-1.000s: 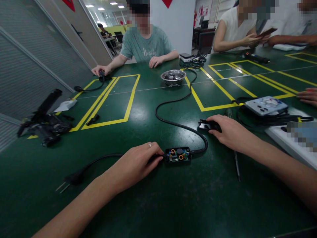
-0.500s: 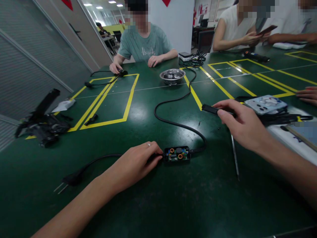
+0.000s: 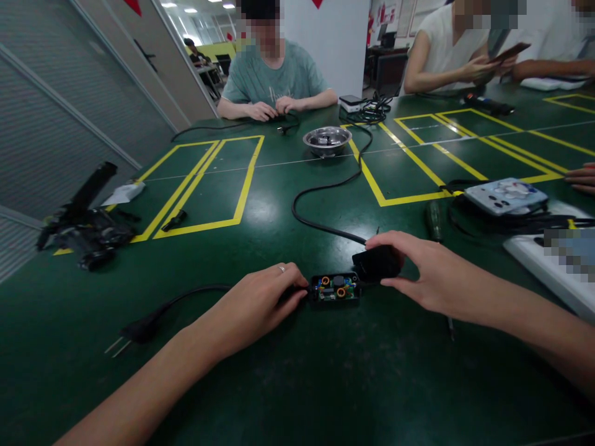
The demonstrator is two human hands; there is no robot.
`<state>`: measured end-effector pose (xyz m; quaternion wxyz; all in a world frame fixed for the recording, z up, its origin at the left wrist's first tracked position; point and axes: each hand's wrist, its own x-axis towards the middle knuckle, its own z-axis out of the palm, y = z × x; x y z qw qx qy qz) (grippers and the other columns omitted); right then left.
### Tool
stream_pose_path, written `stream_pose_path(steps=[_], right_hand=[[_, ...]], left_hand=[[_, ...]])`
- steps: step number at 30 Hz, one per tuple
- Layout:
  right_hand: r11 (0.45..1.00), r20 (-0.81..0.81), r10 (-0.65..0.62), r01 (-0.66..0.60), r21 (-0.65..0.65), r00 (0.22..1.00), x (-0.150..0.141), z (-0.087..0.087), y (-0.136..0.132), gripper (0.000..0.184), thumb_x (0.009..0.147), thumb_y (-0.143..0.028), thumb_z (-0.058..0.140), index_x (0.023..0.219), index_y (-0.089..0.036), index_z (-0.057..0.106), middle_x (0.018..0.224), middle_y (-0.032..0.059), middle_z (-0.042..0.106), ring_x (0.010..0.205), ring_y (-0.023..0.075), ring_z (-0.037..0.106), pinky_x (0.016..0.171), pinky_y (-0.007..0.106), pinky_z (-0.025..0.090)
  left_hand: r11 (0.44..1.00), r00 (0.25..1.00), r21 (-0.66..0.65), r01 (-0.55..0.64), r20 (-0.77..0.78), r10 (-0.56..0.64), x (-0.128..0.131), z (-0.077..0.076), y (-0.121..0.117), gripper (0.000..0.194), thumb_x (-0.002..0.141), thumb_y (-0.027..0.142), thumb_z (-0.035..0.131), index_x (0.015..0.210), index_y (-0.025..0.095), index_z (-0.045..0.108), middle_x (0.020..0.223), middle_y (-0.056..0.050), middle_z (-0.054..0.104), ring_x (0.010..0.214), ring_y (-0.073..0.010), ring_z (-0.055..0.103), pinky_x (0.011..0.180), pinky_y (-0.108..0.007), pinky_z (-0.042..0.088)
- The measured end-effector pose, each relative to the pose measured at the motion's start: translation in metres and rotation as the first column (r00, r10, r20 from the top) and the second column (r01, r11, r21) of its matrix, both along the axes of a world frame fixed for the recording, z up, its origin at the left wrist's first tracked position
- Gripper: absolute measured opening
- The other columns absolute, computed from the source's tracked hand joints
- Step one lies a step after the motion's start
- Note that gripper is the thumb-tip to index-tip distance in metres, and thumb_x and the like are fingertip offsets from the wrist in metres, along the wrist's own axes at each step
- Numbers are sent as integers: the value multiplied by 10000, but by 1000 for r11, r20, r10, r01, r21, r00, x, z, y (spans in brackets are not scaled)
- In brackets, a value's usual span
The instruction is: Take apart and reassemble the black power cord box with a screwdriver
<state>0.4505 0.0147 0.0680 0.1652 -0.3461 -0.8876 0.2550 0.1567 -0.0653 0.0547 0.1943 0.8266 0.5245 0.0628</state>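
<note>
Left hand (image 3: 264,297) pinching cable (image 3: 204,288), right hand (image 3: 430,272) gripping black cover (image 3: 380,262), open black case (image 3: 334,304), green board (image 3: 331,295), orange coils (image 3: 341,292)

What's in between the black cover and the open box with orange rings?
Nothing visible: the black cover in the right hand is right beside the open box. The black cord passes behind the cover, partly hidden.

Black case (image 3: 335,304), orange rings (image 3: 338,292), deep green table (image 3: 297,371)
From here the circuit board (image 3: 329,297) shows green and blue flecks, the cover (image 3: 377,262) is solid black, the screwdriver handle (image 3: 434,222) dark green; toward the right edge a pale blue box (image 3: 506,197) bears a white print, yellow tape (image 3: 246,191) outlines rectangles toward the far edge, and the bowl (image 3: 327,150) gleams silver.
</note>
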Motion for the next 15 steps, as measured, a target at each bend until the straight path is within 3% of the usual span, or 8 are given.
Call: stream_pose_path(steps=[5,10,15], right_hand=[[995,-130,-27,14,-99,991,-1,7,-2,476,784,-332,719,1218,-248,542,1183,45,637,1063,220,619,969,422,500],[953,-265,0,-80,-292,964,-2,8,-2,534,804,-363,712,1288,-235,526,1225,51,644,1109,189,624,983,355,510],[981,-238,36,-81,-178,971,-5,1,-5,556,817,-341,699,1333,-246,517,1279,47,611,1134,191,605,1004,353,498]], left_hand=[[1000,1000,-20,-13,-1,13,0,-1,1,96,966,265,476,1046,229,513,988,-9,587,855,-152,572,736,-288,456],[999,1000,-38,-18,6,18,2,1,0,106,972,268,468,1061,231,513,1002,-7,587,873,-150,574,748,-291,454],[999,1000,-42,-23,15,24,2,2,0,122,976,276,465,1080,236,516,1021,-5,591,897,-150,577,765,-290,456]])
